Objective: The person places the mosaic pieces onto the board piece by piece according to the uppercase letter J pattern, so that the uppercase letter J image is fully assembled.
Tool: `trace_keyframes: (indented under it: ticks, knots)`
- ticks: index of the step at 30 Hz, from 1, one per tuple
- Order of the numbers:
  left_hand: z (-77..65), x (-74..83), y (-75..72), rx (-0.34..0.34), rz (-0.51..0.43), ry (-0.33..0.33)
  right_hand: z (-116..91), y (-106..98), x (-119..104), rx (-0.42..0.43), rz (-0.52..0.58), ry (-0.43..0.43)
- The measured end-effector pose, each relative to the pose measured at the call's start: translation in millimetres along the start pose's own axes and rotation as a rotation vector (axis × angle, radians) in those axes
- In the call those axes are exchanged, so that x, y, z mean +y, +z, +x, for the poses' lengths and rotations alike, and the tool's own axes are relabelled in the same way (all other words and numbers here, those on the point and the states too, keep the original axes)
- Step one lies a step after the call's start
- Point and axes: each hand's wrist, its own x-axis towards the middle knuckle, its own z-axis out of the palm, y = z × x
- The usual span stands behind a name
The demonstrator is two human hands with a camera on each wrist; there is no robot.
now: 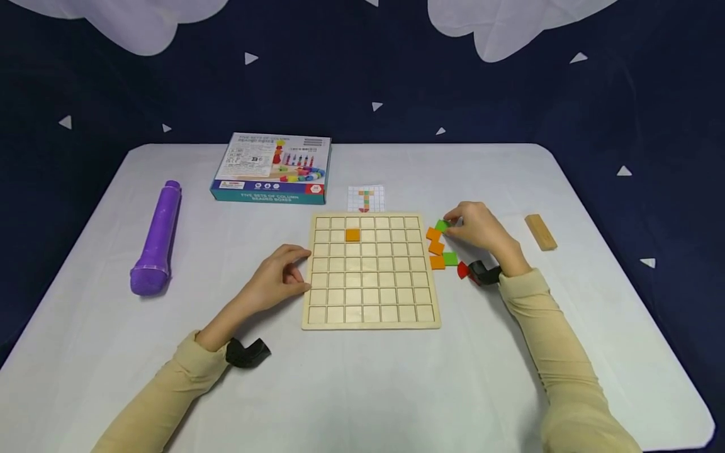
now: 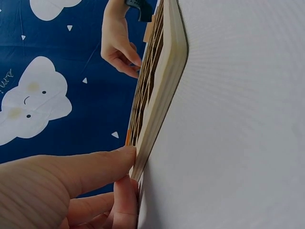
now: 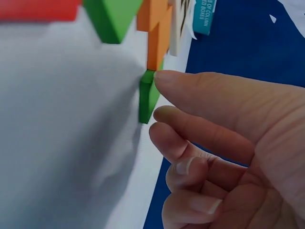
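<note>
A square wooden grid board [image 1: 370, 324] lies mid-table, an orange square tile [image 1: 352, 235] in one cell of its second row. My left hand [image 1: 276, 278] touches the board's left edge, index fingertip and thumb tip set apart along it. In the left wrist view the thumb [image 2: 95, 167] is right at the board's rim [image 2: 167, 71]. To the right of the board, my right hand [image 1: 478, 225] has thumb and index finger parted at a green tile [image 1: 442, 225]. In the right wrist view the thumb tip meets a corner of that green tile [image 3: 148, 98].
Beside the board lie orange tiles [image 1: 436, 248], another green tile [image 1: 450, 258] and red pieces [image 1: 463, 270]. A small pattern card [image 1: 366, 198] sits behind the board, near a beads box [image 1: 269, 168]. A purple microphone-shaped object [image 1: 158, 239] lies left, a wooden block [image 1: 540, 232] right.
</note>
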Motion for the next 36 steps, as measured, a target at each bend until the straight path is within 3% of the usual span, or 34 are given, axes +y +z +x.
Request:
trace_keyframes:
  ticks: [11, 22, 36]
  knots:
    - [-2.3, -3.8, -1.3, 0.023, 0.0, -0.001, 8.8, 5.1, 0.3, -0.013, 0.014, -0.038]
    - [-0.9, -6.3, -0.9, 0.023, -0.011, -0.002, 3.9, -4.9, -3.8, -0.002, -0.04, -0.011]
    - [2.6, -1.9, 2.3, 0.02, -0.011, -0.009, -6.2, -3.5, -17.5, 0.079, -0.033, -0.144]
